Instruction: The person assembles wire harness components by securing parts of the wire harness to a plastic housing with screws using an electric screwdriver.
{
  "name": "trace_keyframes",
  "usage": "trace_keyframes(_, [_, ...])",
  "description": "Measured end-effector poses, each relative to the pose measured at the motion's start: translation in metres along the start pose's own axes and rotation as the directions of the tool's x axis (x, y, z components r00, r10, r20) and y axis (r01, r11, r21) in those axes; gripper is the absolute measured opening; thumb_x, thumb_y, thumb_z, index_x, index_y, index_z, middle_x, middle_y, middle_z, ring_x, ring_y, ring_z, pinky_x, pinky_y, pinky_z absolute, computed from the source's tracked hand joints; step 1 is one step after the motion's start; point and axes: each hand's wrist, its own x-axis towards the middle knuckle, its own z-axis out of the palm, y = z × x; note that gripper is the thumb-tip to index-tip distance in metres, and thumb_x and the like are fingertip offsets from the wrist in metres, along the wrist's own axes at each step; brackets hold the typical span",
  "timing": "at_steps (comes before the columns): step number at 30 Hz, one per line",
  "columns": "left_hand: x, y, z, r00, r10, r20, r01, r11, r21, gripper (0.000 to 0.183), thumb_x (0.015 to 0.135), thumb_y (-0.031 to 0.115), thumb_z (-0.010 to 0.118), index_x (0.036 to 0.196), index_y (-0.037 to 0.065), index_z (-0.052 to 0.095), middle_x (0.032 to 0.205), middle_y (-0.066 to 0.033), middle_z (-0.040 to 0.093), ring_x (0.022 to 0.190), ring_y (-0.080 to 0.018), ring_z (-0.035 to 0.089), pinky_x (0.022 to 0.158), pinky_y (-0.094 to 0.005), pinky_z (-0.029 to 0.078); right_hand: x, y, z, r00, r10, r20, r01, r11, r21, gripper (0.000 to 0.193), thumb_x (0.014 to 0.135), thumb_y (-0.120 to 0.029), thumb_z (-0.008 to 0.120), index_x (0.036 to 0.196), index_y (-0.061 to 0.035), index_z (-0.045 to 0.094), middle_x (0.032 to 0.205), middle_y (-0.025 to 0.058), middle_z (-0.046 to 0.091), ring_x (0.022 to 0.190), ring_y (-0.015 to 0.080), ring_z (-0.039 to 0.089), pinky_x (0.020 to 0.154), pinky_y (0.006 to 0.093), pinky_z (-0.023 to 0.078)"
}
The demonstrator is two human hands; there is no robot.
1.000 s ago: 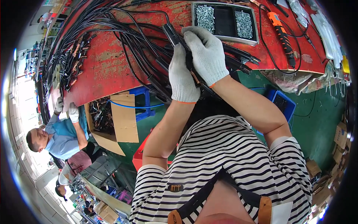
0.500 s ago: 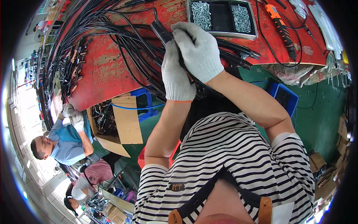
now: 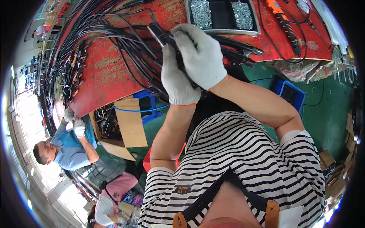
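A long black plastic housing (image 3: 156,33), with a black cable running from its far end, is held between my two white-gloved hands above the red table. My left hand (image 3: 175,78) is closed around its near side, thumb pressed along it. From the right, my right hand (image 3: 200,55) grips it with bent fingers, hiding much of its middle. A bright reflection runs along the housing's left side. More black housings (image 3: 237,55) lie just right of my right hand. Black cables (image 3: 133,57) spread over the table to the left.
A metal-rimmed tray (image 3: 224,31) of silver screws sits beyond my hands. An orange-and-black electric screwdriver (image 3: 287,30) lies at the right. Below the table edge are a cardboard box (image 3: 131,125) of parts and a blue bin (image 3: 279,89). A gloved co-worker (image 3: 72,148) is at the left.
The housing has turned slightly in my hands, and its left side now catches the light. Both hands sit a little further left. Behind, a person in pink has shifted right.
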Motion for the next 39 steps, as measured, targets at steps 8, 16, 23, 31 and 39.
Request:
trace_keyframes(8, [0.018, 0.010, -0.026, 0.996, -0.068, 0.051, 0.058, 0.983, 0.176, 0.048, 0.113, 0.045, 0.047, 0.141, 0.008, 0.058, 0.137, -0.0109, 0.064, 0.127, -0.0280, 0.061, 0.110, -0.0428, 0.047, -0.011, 0.009, 0.008, 0.992, 0.068, -0.105, -0.063, 0.997, 0.047, 0.025, 0.101, -0.014, 0.061, 0.124, -0.0070, 0.067, 0.120, 0.0207, 0.070, 0.116, 0.0414, 0.067, 0.096, 0.0470, 0.056])
trace_keyframes(16, [0.017, 0.017, 0.000, 0.988, 0.149, -0.050, -0.116, 0.907, 0.404, 0.033, 0.113, 0.033, 0.050, 0.118, 0.003, 0.063, 0.107, -0.0100, 0.070, 0.096, -0.0208, 0.068, 0.084, -0.0365, 0.056, -0.022, -0.002, -0.007, 0.984, 0.144, 0.107, -0.133, 0.986, -0.105, 0.023, 0.104, -0.026, 0.059, 0.121, -0.0130, 0.069, 0.117, 0.0184, 0.066, 0.108, 0.0421, 0.069, 0.092, 0.0480, 0.057])
trace_keyframes(23, [0.026, 0.019, -0.006, 0.928, 0.355, -0.112, -0.193, 0.715, 0.672, 0.033, 0.109, 0.036, 0.058, 0.112, 0.004, 0.062, 0.097, -0.0038, 0.063, 0.090, -0.0144, 0.061, 0.081, -0.0323, 0.050, -0.019, -0.005, -0.027, 0.921, 0.175, 0.347, -0.175, 0.984, -0.031, 0.039, 0.108, -0.028, 0.052, 0.139, -0.0074, 0.063, 0.129, 0.0241, 0.069, 0.123, 0.0410, 0.065, 0.103, 0.0431, 0.053])
trace_keyframes(31, [0.026, 0.020, -0.006, 0.928, 0.292, -0.231, -0.152, 0.865, 0.478, 0.055, 0.109, 0.058, 0.049, 0.128, 0.009, 0.064, 0.110, -0.0033, 0.066, 0.102, -0.0186, 0.062, 0.092, -0.0360, 0.050, 0.001, -0.005, -0.033, 0.628, 0.387, 0.675, -0.605, 0.788, 0.111, 0.055, 0.106, -0.035, 0.065, 0.149, -0.0015, 0.057, 0.122, 0.0102, 0.073, 0.106, 0.0151, 0.067, 0.088, 0.0340, 0.057])
trace_keyframes(39, [0.018, 0.027, -0.010, 0.962, 0.186, -0.203, -0.095, 0.916, 0.389, 0.051, 0.110, 0.054, 0.051, 0.120, 0.006, 0.066, 0.106, -0.0034, 0.065, 0.098, -0.0157, 0.061, 0.089, -0.0320, 0.050, 0.004, 0.015, -0.030, 0.624, 0.386, 0.680, -0.675, 0.705, 0.218, 0.044, 0.100, -0.024, 0.075, 0.136, -0.0018, 0.067, 0.108, 0.0028, 0.073, 0.090, 0.0091, 0.066, 0.076, 0.0279, 0.053])
